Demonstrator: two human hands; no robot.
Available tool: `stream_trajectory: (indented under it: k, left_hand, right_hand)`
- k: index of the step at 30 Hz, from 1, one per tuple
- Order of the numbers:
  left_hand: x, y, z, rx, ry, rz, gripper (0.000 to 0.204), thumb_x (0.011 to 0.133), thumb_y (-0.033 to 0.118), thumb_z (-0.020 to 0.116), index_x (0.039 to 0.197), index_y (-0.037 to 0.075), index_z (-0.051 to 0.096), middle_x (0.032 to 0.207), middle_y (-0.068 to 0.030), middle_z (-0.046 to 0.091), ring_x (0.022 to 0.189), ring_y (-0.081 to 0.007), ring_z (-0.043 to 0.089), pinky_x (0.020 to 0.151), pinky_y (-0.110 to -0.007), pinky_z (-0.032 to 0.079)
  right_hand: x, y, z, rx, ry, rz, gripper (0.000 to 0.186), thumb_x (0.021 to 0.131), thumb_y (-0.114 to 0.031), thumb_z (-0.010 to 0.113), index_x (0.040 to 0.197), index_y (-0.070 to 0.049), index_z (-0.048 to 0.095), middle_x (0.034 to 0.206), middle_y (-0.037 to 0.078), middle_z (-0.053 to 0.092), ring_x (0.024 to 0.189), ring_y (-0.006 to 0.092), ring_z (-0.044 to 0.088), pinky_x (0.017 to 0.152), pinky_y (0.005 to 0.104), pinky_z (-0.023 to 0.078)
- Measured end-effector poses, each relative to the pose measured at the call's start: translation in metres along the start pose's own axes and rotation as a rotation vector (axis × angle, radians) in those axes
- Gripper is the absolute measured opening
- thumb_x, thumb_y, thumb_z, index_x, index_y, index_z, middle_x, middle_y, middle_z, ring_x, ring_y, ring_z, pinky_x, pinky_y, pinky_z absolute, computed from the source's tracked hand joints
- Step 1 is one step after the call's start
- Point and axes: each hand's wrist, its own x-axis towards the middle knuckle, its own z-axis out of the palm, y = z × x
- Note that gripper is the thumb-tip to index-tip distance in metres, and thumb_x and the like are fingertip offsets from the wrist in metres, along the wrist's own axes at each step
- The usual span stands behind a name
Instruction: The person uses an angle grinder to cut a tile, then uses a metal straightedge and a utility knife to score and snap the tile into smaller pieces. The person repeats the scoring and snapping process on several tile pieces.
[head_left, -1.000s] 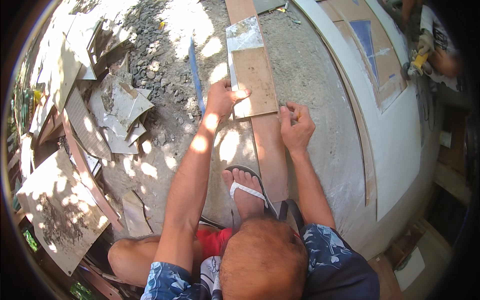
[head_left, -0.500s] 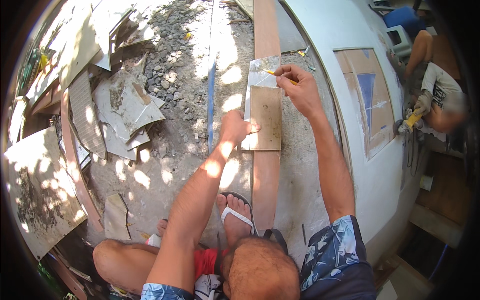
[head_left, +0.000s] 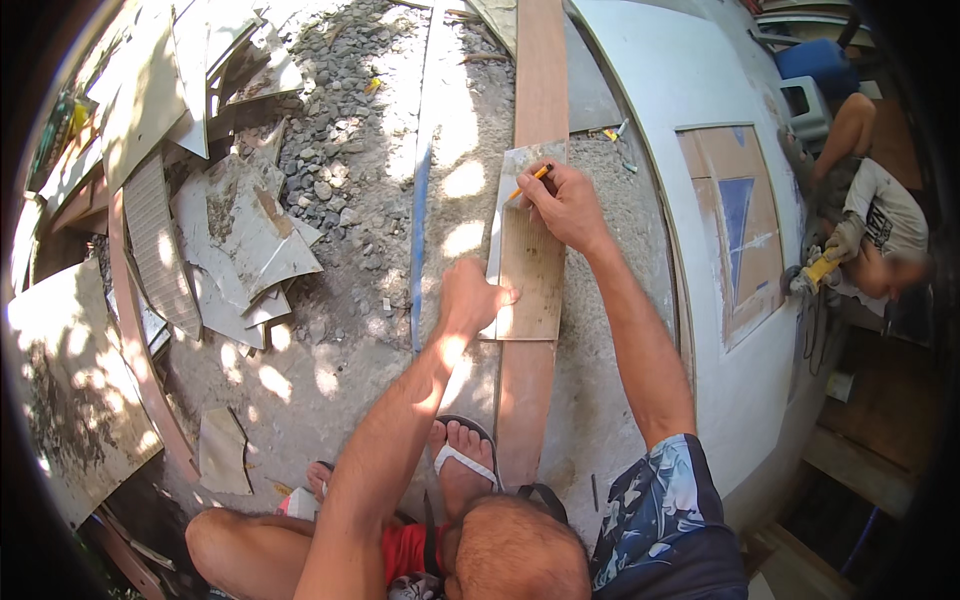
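A small brown rectangular board (head_left: 532,265) lies on top of a whitish flat piece (head_left: 518,160); both rest across a long strip of reddish plywood (head_left: 541,80) on the ground. My left hand (head_left: 472,298) grips the left edge of the stack, thumb flat on the brown board and fingers over the side. In my right hand (head_left: 567,208) is a yellow pencil (head_left: 533,179) with a dark end. Its tip points down and left at the far left corner of the brown board; whether it touches is too small to tell.
Broken sheet pieces (head_left: 235,230) pile up at the left beside gravel (head_left: 335,150). A blue-edged strip (head_left: 422,220) runs along the ground. To the right lies a large white panel (head_left: 650,60). Beyond it, another person holds a yellow power tool (head_left: 822,268).
My right hand has moved left and nearer, bringing the pencil from beyond the brown board's far edge to its far left corner. My left hand keeps its hold; the view has shifted slightly.
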Motion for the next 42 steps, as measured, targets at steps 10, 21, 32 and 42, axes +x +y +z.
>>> stream_trajectory:
  k: [10,21,32,42]
  left_hand:
    - [-0.004,0.009,0.001,-0.043,-0.013,-0.042,0.045,0.071,0.021,0.093,0.097,-0.012,0.075,0.086,-0.032,0.076,0.084,-0.0411,0.079,0.075,-0.049,0.061]
    - [-0.005,0.007,0.002,0.006,0.012,-0.043,0.047,0.07,0.022,0.095,0.104,-0.007,0.08,0.084,-0.0204,0.08,0.075,-0.0255,0.079,0.072,-0.038,0.061]
    - [-0.006,0.008,-0.001,-0.003,-0.019,-0.061,0.045,0.072,0.023,0.091,0.102,-0.009,0.077,0.096,-0.0317,0.077,0.094,-0.0443,0.078,0.085,-0.049,0.061]
    - [-0.006,0.007,0.001,0.102,0.054,-0.035,0.048,0.071,0.027,0.093,0.103,-0.005,0.078,0.095,-0.0272,0.079,0.092,-0.0413,0.079,0.085,-0.048,0.061]
  right_hand:
    - [-0.005,0.012,-0.015,-0.072,0.006,-0.016,0.026,0.105,-0.026,0.07,0.102,-0.001,0.075,0.076,0.007,0.076,0.067,0.0124,0.069,0.065,0.0329,0.054]
    - [-0.025,-0.013,-0.069,-0.53,0.004,-0.151,0.017,0.102,-0.02,0.071,0.101,-0.003,0.072,0.072,0.018,0.069,0.064,0.0357,0.066,0.062,0.0456,0.049]
    - [-0.011,-0.013,-0.059,-0.676,-0.087,-0.179,0.018,0.102,-0.021,0.069,0.104,-0.003,0.072,0.083,0.019,0.072,0.074,0.0378,0.069,0.069,0.0477,0.053]
    - [0.012,-0.015,-0.031,-0.959,-0.295,-0.259,0.021,0.102,-0.022,0.066,0.106,-0.001,0.069,0.091,0.022,0.072,0.086,0.0439,0.069,0.075,0.0538,0.053]
